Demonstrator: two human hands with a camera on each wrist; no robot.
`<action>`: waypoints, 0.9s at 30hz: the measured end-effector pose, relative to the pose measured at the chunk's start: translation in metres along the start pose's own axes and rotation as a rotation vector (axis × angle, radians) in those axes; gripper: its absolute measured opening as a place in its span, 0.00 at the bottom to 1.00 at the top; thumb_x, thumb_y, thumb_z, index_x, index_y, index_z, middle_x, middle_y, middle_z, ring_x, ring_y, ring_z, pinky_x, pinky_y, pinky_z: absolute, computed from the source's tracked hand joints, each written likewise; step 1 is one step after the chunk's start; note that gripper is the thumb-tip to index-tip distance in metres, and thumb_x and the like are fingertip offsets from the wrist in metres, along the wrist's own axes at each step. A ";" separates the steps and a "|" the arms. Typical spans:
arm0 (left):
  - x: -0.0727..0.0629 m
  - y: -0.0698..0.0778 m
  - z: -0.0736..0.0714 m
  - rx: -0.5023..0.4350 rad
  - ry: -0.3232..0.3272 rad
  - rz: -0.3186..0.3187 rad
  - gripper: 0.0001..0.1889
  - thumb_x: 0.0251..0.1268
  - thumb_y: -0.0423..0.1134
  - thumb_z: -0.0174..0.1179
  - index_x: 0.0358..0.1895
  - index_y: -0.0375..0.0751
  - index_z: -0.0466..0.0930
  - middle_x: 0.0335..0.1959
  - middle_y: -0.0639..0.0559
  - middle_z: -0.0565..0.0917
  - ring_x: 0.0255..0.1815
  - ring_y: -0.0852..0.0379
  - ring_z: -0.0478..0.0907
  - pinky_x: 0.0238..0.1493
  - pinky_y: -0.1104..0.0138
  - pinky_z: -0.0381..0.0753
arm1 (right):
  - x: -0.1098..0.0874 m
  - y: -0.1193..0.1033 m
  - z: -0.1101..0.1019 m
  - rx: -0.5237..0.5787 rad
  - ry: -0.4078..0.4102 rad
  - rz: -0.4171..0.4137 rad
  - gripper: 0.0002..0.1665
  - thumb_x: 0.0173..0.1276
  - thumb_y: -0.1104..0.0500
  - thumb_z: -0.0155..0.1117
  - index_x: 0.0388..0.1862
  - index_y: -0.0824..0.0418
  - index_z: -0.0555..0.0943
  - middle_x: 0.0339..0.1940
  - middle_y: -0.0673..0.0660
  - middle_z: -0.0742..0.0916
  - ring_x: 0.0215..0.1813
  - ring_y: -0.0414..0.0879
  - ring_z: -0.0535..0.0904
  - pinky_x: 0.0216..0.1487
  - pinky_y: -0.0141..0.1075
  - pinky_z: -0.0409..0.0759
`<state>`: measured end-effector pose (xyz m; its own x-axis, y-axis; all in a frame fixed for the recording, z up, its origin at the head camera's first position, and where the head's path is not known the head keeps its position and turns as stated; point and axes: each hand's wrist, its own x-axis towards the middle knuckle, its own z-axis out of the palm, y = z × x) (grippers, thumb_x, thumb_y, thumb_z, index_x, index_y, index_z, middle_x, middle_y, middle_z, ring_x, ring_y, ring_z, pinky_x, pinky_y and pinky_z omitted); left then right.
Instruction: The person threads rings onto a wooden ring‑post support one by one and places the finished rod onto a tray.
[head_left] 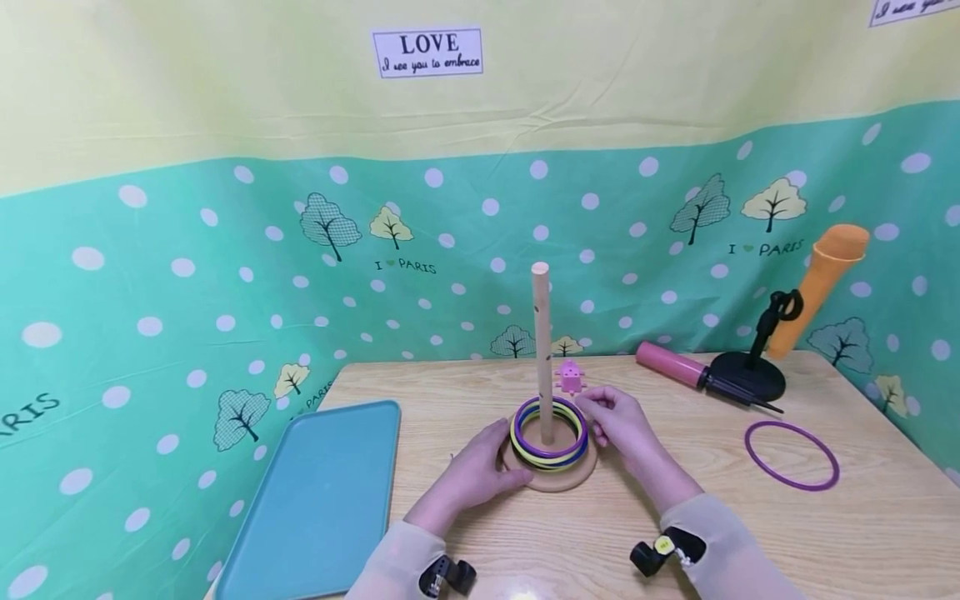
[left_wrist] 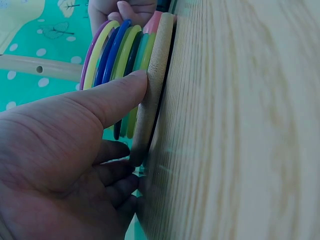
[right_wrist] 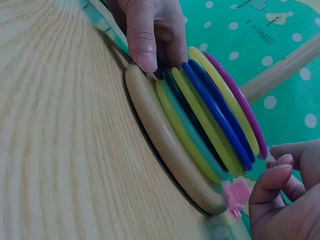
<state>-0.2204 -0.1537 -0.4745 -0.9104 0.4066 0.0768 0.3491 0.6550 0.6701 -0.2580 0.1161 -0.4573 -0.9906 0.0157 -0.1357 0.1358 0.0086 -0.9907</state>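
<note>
A wooden ring-toss stand sits on the table with its peg upright. Around the peg lies a stack of coloured rings: yellow, green, dark and blue ones, with a purple ring uppermost. My left hand holds the left side of the stand's round base, thumb against its edge beside the lower rings and fingers around the far side. On the opposite side, my right hand has loosely bent fingers right at the rim of the upper rings, with nothing held between them.
A blue tray lies to the left. Behind the stand is a small pink toy. At right are a loose purple ring, a pink-and-black hand pump and an orange toy microphone on a black stand. A patterned curtain hangs behind.
</note>
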 end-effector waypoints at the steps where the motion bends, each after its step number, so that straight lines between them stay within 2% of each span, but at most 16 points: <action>1: 0.000 0.000 0.000 0.000 0.000 -0.001 0.50 0.69 0.49 0.79 0.85 0.31 0.63 0.84 0.30 0.67 0.85 0.34 0.64 0.85 0.42 0.63 | 0.000 0.000 -0.001 -0.002 0.001 -0.003 0.18 0.82 0.59 0.70 0.61 0.69 0.81 0.34 0.52 0.81 0.27 0.39 0.73 0.22 0.26 0.73; 9: -0.001 0.001 0.000 0.008 -0.003 -0.017 0.50 0.69 0.50 0.79 0.85 0.30 0.63 0.84 0.31 0.66 0.85 0.34 0.64 0.85 0.42 0.63 | -0.004 -0.003 -0.017 -0.057 0.002 -0.013 0.22 0.82 0.55 0.71 0.64 0.69 0.80 0.40 0.53 0.82 0.28 0.39 0.74 0.23 0.27 0.75; 27: -0.001 -0.002 0.001 0.010 0.003 0.009 0.50 0.68 0.50 0.79 0.86 0.31 0.63 0.84 0.30 0.67 0.84 0.34 0.64 0.85 0.42 0.63 | -0.025 -0.008 -0.074 -0.177 0.024 -0.055 0.29 0.85 0.50 0.67 0.72 0.69 0.76 0.41 0.52 0.79 0.29 0.40 0.73 0.26 0.30 0.76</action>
<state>-0.2204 -0.1545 -0.4772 -0.9080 0.4102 0.0853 0.3593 0.6575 0.6623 -0.2336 0.1898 -0.4451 -0.9963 0.0343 -0.0790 0.0841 0.1855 -0.9790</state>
